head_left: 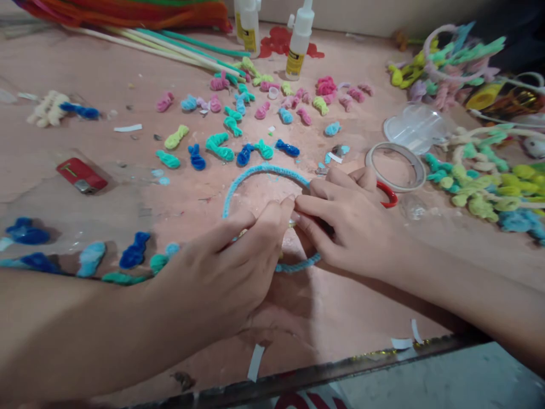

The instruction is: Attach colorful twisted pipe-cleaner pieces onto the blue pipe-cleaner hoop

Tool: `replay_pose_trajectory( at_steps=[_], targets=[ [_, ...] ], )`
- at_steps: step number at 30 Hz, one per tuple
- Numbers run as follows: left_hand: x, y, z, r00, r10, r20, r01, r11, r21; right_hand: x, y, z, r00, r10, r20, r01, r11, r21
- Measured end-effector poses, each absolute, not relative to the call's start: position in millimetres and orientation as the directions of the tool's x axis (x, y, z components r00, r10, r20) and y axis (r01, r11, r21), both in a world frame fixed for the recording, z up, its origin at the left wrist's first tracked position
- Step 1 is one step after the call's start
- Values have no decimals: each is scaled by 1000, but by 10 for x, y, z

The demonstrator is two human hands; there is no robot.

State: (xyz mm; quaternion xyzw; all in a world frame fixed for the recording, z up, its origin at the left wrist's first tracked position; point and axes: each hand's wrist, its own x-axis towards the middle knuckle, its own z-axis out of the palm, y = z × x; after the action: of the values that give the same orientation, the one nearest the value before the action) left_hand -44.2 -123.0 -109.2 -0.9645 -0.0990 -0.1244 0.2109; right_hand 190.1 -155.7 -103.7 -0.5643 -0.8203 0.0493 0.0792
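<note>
A light blue fuzzy ring (264,168), which looks like bent pipe cleaner, lies on the table under both hands. My left hand (236,258) crosses its left side, thumb and fingers pinched together. From the right, my right hand (351,213) reaches over the ring with its fingers curled and closed. The fingertips of both hands meet inside the ring. Whatever they pinch is too small or hidden to make out. Red scissor-like handle (388,195) shows just beyond my right hand. Small twisted fuzzy pieces, such as a dark blue one (197,157), lie beyond the ring.
Glue bottles (299,42) stand at the back, near pipe cleaners (187,48). A tape roll (395,166), a clear plastic dish (413,128) and fuzzy decorated rings (457,57) are at right. A red flat object with a metal end (83,175) lies left. The table edge (332,366) runs in front.
</note>
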Motion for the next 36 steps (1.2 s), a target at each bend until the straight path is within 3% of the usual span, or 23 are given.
replay_pose_trajectory(
  at_steps=[15, 18, 23, 27, 30, 33, 36],
  targets=[
    [-472, -1229, -1117, 945, 129, 300, 241, -895, -375, 2015, -1556, -1105, -397, 904, 157, 896, 419, -145],
    [-485, -1224, -1136, 948, 111, 299, 220, -906, -362, 1987, -1562, -1101, -420, 896, 142, 867, 443, -230],
    [-501, -1137, -1008, 958, 119, 262, 199, -931, -307, 1999, -1536, -1091, -414, 896, 161, 759, 437, -482],
    [-401, -941, -879, 938, 263, 227, 279, -960, -39, 2025, -1517, -1101, -402, 858, 320, 636, 512, -577],
    [-295, -793, -901, 875, 384, 294, 335, -920, 205, 2013, -1518, -1106, -397, 837, 376, 604, 547, -580],
    [-231, -710, -957, 880, 373, 293, 241, -884, 401, 1985, -1524, -1111, -393, 841, 371, 597, 540, -592],
    [-224, -702, -969, 888, 341, 309, 160, -859, 486, 1967, -1533, -1109, -403, 852, 334, 599, 522, -607]
  ],
)
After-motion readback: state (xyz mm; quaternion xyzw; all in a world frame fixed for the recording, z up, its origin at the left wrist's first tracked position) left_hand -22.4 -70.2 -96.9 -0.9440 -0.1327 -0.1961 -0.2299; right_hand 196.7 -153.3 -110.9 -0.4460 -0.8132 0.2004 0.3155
